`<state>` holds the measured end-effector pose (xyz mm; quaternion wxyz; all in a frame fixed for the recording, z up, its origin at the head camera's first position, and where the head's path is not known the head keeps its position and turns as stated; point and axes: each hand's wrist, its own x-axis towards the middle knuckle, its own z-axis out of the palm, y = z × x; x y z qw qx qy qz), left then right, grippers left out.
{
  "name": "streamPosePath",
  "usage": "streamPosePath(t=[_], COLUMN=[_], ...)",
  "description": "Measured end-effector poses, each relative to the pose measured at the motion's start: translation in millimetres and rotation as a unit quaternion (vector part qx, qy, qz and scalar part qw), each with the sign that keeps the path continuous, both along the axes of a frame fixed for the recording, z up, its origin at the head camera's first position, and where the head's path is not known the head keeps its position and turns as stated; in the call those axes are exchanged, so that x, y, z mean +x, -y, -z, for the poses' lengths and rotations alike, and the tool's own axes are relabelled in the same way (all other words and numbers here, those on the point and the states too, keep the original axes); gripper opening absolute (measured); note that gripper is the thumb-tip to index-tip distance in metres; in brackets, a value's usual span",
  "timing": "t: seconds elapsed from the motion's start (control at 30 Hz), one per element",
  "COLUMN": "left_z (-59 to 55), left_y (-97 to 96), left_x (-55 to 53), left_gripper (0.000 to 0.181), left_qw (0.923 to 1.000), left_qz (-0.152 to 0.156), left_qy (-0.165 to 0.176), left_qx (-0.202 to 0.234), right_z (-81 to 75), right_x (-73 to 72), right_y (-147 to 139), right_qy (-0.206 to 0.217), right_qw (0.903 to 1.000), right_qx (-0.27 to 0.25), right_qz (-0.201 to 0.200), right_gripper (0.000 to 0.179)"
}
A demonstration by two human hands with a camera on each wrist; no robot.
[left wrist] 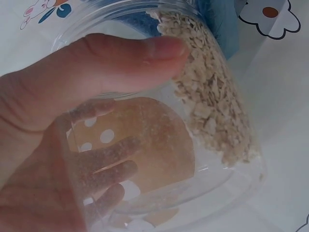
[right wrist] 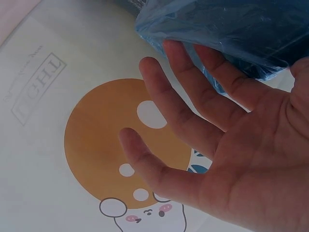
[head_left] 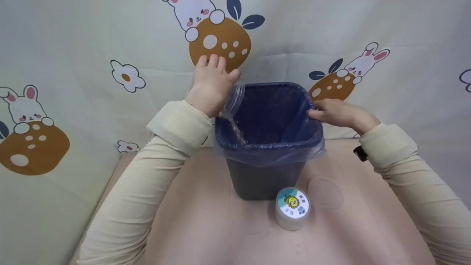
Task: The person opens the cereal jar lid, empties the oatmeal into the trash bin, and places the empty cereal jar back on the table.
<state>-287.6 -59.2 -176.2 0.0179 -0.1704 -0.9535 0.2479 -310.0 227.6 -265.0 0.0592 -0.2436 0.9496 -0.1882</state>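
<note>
My left hand (head_left: 213, 82) grips a clear plastic jar (head_left: 237, 98), tipped over the left side of a dark trash bin (head_left: 263, 176). Rolled oats (left wrist: 212, 96) lie along one wall of the jar in the left wrist view, and a pale stream falls from its mouth into the bin. A thin blue bag (head_left: 279, 114) lines the bin and folds over the rim. At the right rim, my right hand (head_left: 338, 112) holds the bin's edge, its thumb over the rim and its other fingers (right wrist: 181, 111) loosely extended outside, by the bag.
A small clear tub (head_left: 293, 209) with a sunflower label on its lid stands before the bin. Beside it on the pinkish tabletop (head_left: 206, 221) lies a clear round disc (head_left: 325, 192). A rabbit-patterned cloth (head_left: 88, 110) hangs close behind the bin.
</note>
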Motion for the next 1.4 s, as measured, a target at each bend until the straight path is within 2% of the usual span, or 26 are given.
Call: streamPosePath(t=[0.2, 0.37, 0.5, 0.8, 1.4], left_z=[-0.1, 1.1, 1.4, 0.9, 2.3], left_y=[-0.7, -1.6, -1.8, -3.5, -7.8], left_x=[0.1, -0.1, -0.7, -2.0, -4.6], left_gripper=[0.073, 0.062, 0.062, 0.048, 0.055], left_qw=[1.0, 1.0, 1.0, 0.9999, 0.9999], left_qz=[0.0, 0.0, -0.002, -0.009, -0.008], left_qy=[-0.005, -0.006, -0.003, 0.0, -0.002], left_qx=[0.001, 0.005, 0.005, 0.011, -0.012], right_z=[-0.4, -0.1, 0.1, -1.0, -0.2], right_x=[-0.1, 0.6, 1.1, 1.4, 0.0], right_y=[-0.5, -0.3, -0.1, 1.5, -1.0], right_qy=[0.001, 0.007, 0.012, 0.01, 0.012], right_qw=[1.0, 1.0, 0.9999, 0.9999, 0.9999], right_qx=[0.001, -0.001, -0.005, -0.004, -0.004], right_qz=[-0.001, 0.001, 0.0, 0.002, 0.0], right_gripper=[0.032, 0.036, 0.037, 0.027, 0.032])
